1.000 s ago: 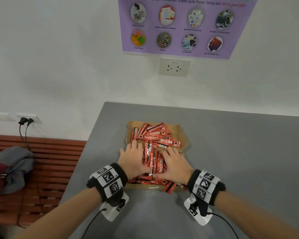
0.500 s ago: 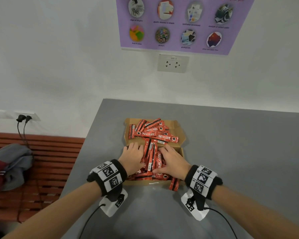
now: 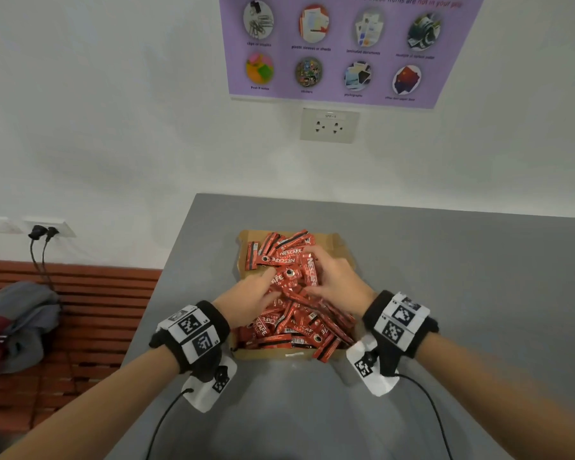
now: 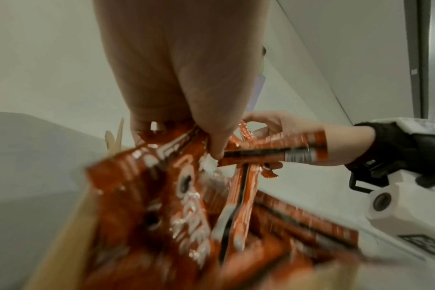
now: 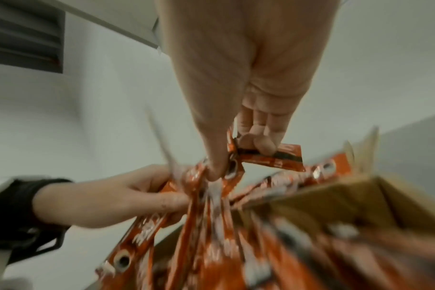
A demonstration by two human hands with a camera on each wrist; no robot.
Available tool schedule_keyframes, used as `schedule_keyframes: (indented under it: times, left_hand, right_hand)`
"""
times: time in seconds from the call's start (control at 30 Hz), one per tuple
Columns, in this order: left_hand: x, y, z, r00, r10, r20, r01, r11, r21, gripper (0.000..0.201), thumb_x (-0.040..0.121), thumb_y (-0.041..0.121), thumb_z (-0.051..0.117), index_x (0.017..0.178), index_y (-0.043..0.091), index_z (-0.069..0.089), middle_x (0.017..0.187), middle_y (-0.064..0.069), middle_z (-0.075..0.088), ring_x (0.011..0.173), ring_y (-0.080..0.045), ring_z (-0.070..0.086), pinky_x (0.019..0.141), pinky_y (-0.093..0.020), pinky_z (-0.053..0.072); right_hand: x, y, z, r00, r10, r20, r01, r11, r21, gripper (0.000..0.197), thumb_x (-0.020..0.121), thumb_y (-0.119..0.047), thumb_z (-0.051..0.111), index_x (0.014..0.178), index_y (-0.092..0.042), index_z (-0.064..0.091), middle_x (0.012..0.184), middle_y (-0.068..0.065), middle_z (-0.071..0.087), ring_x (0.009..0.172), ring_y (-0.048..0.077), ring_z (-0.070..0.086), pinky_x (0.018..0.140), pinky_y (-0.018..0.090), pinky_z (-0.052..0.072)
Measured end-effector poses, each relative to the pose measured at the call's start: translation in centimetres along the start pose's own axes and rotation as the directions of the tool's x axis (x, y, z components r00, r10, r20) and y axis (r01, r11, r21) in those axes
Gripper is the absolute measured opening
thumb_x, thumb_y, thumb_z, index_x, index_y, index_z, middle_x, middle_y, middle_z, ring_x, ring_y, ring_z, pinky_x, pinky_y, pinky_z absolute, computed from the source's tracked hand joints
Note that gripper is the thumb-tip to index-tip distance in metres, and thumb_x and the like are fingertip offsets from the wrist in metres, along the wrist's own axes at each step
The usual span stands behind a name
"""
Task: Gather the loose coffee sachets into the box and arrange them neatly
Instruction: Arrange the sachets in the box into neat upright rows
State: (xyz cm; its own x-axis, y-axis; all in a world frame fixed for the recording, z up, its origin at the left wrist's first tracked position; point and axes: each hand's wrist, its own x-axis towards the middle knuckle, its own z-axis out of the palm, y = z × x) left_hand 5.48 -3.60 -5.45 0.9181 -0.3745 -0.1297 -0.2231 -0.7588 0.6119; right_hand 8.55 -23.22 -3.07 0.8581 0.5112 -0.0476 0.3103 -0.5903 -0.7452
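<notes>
An open cardboard box [image 3: 337,242] sits on the grey table, heaped with several red Nescafe coffee sachets [image 3: 289,323]. A few sachets [image 3: 326,351] hang over its near right corner. Both hands are in the middle of the heap. My left hand [image 3: 263,287] has its fingers and thumb curled round a bunch of sachets [image 4: 176,176]. My right hand [image 3: 319,267] pinches a sachet [image 5: 268,159] between thumb and curled fingers. The wrist views are blurred. The box floor is hidden under the heap.
The grey table [image 3: 445,293] reaches the white wall, with its left edge close to the box. A wall socket [image 3: 329,125] and a purple poster [image 3: 339,48] hang above. Left of the table are a wooden bench [image 3: 97,310], a grey bag [image 3: 20,320] and plugged cables [image 3: 40,232].
Both hands lay flat on the near part of the heap. They have since moved farther into the box and curled round sachets, lifting some.
</notes>
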Motion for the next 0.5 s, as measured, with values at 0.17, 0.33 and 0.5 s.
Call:
schedule_keyframes:
  times: [0.17,0.33,0.5]
  left_hand:
    - [1.5,-0.1,-1.9,0.996,-0.058,-0.070,0.058,0.998,0.006,0.019,0.097,0.023,0.045,0.110,0.009,0.044,0.091,-0.005,0.061,0.070,-0.015,0.060,0.065,-0.026,0.053]
    - [2.7,0.7,-3.7,0.984,-0.014,-0.178,0.018,1.000,0.025,0.022,0.097,0.021,0.047,0.114,0.007,0.047,0.096,-0.007,0.063,0.078,-0.017,0.061,0.067,-0.022,0.049]
    - [5.0,1.2,-4.2,0.980,0.007,-0.198,0.037,0.976,0.216,0.022,0.096,0.025,0.049,0.110,0.007,0.049,0.094,-0.004,0.060,0.076,-0.012,0.056,0.064,-0.017,0.039]
  right_hand:
    - [3.5,-0.2,-3.1,1.000,0.013,0.028,-0.004,0.960,-0.281,0.067,0.081,-0.004,0.068,0.134,-0.020,0.030,0.104,0.009,0.063,0.082,0.019,0.066,0.070,0.034,0.058]
    - [6.2,0.7,-2.2,0.986,0.055,0.155,0.031,0.864,-0.502,0.079,0.082,0.003,0.062,0.144,-0.014,0.016,0.097,0.016,0.064,0.081,0.026,0.065,0.071,0.043,0.056]
    - [6.1,0.6,-2.1,0.980,0.071,0.188,0.032,0.870,-0.493,0.050,0.083,-0.013,0.067,0.129,-0.009,0.049,0.122,0.008,0.058,0.111,0.021,0.055,0.097,0.032,0.045]
